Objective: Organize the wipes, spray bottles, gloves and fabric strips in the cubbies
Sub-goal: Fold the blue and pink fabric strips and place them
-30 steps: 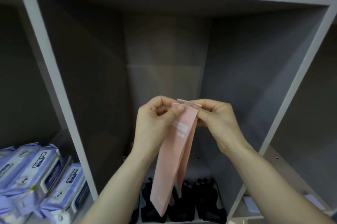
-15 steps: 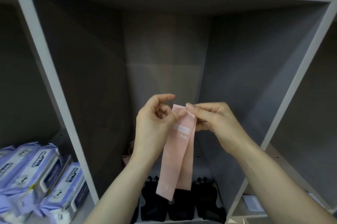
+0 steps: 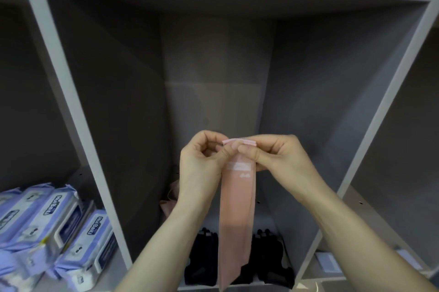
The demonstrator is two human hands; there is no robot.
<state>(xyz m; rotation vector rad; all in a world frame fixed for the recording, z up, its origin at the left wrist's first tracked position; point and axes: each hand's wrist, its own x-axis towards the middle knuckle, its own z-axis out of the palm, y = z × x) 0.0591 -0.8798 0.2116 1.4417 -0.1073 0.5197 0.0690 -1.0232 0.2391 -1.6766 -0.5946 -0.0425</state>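
A long pink fabric strip (image 3: pixel 236 215), thin, smooth and slightly sheer, is hanging straight down in front of the middle cubby (image 3: pixel 213 66), folded over at its top into a neat stack of layers. A white rectangular label patch is showing just below the fold. The left hand (image 3: pixel 202 165) is pinching the top edge, its thumb and curled fingers closing on the left side of the fold. The right hand (image 3: pixel 278 158) is pinching the same edge from the other side, fingers bent tightly over the cloth, so both hands are meeting at the fold.

The cubby unit is made of flat, matte grey panels with pale front edges. On the floor of the middle cubby, black gloves (image 3: pixel 270 258) of dull, dark fabric are lying behind the strip's lower end, their fingertips pointing towards the back. More pink fabric (image 3: pixel 171 199), crumpled, is sitting at the back left of that cubby, partly hidden by the left wrist.

In the cubby to the left, soft lavender wipe packs (image 3: pixel 59 220) with white plastic lids are standing side by side, leaning a little. The right cubby is holding a small pale card (image 3: pixel 326 262) on its floor
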